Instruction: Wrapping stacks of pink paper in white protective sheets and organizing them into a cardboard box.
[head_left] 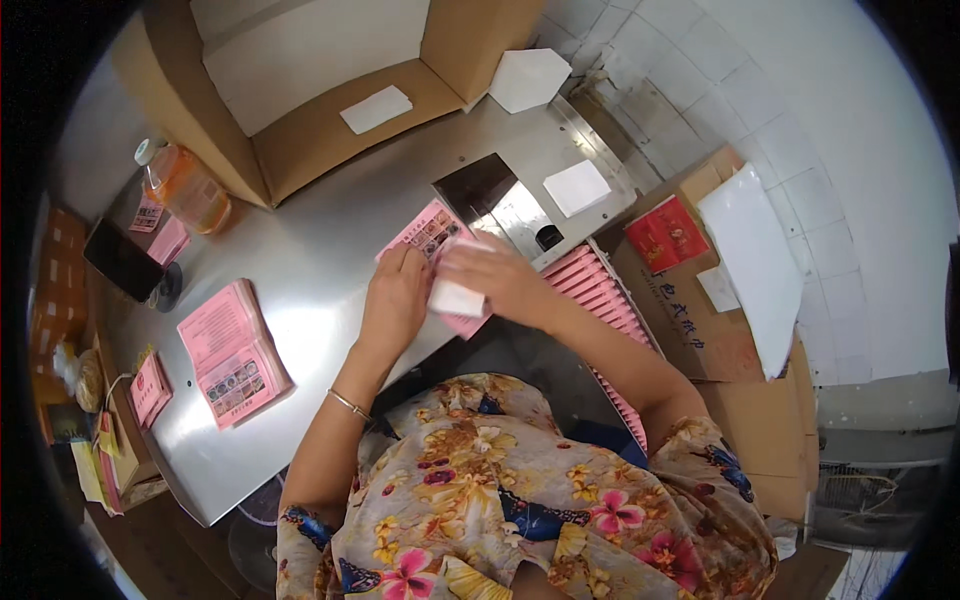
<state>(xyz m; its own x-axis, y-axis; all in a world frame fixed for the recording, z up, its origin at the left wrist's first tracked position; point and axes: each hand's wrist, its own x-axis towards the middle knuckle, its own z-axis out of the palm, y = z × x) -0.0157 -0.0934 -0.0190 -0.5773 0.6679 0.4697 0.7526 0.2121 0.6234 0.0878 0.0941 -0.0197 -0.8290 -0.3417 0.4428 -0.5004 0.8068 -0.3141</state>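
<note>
In front of me, a pink printed paper wrapper [425,228] lies at the near edge of the steel table. My left hand [398,292] is closed, its fingertips pinching the wrapper's left part. Across from it, my right hand [500,280] is slightly blurred, with bent fingers over a white folded tissue pad [458,298] and the pink paper around it. The right fingertips are partly hidden. To the left lies a thick stack of pink printed wrappers [232,350]. Several filled pink packets [590,285] stand in a row in a box beside my right forearm.
A large open carton [330,130] stands at the back with a white tissue pad [376,109] inside. A dark plate [490,195] is set in the steel table [330,290]; another white pad [577,188] lies right of it. A bottle [190,190] and phone [122,258] stand left.
</note>
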